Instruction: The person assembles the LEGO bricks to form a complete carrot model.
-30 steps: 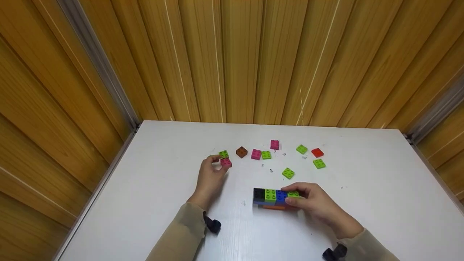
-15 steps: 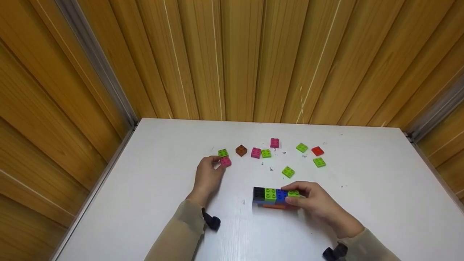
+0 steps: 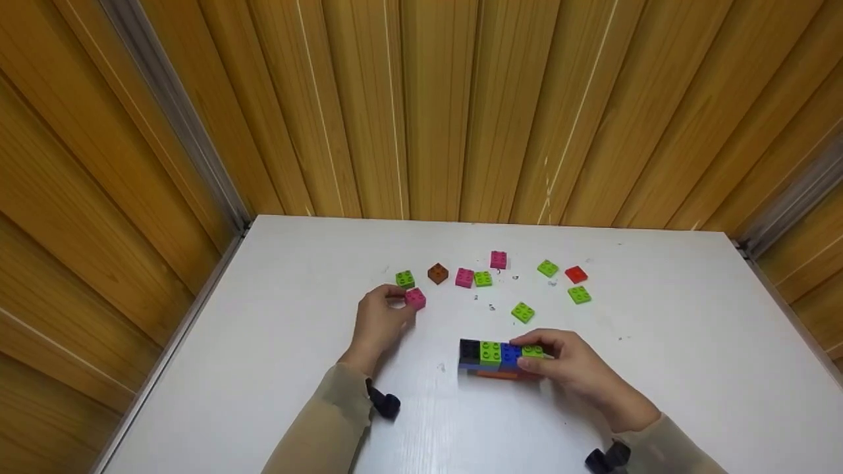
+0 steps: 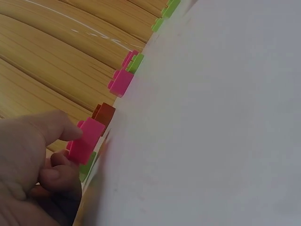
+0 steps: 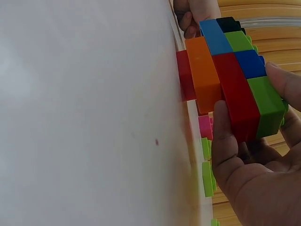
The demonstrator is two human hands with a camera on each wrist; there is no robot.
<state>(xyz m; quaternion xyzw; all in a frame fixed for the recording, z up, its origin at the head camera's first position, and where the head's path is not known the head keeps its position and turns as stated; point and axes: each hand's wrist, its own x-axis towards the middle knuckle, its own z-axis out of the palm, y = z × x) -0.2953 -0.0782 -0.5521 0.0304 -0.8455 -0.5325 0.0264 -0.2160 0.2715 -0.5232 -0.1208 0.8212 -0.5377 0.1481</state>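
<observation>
My left hand [image 3: 380,321] pinches a pink toy building brick [image 3: 415,299] between thumb and fingers, studs up. Just behind that brick lies a green brick [image 3: 405,279]. My right hand [image 3: 568,363] grips the right end of a built block of bricks [image 3: 490,353]. Its top row runs black, green, blue, green. In the right wrist view, a light blue brick [image 5: 216,37] and a long red brick [image 5: 236,96] form the layer beneath, with an orange brick [image 5: 203,75] lower down and another red brick [image 5: 186,75] at the bottom.
Across the back of the white table [image 3: 296,263] lie a brown brick [image 3: 438,273], two pink bricks, and several green ones. A red brick [image 3: 576,274] is at the back right. Wood-patterned walls [image 3: 435,112] stand behind and at the sides.
The left hand has drawn the pink brick slightly right and nearer, away from the green brick it overlapped. The right hand and its block have stayed in place.
</observation>
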